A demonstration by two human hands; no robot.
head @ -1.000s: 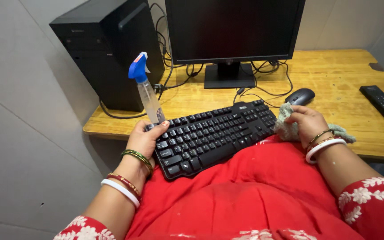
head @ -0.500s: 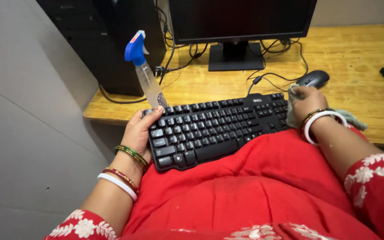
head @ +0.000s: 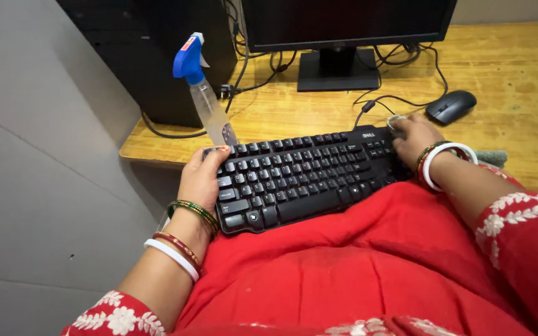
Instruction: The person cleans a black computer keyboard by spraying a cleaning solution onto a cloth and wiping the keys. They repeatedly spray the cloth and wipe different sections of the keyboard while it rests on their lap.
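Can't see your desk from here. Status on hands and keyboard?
Left hand holds spray bottle at keyboard edge. Right hand presses cloth on keyboard's far corner. Mouse close by.

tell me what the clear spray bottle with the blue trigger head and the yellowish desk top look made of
The clear spray bottle with the blue trigger head looks like thin see-through plastic, its head opaque glossy plastic. The yellowish desk top looks like wood or wood laminate, judging by its grain streaks and worn matte patches; which one is unclear.
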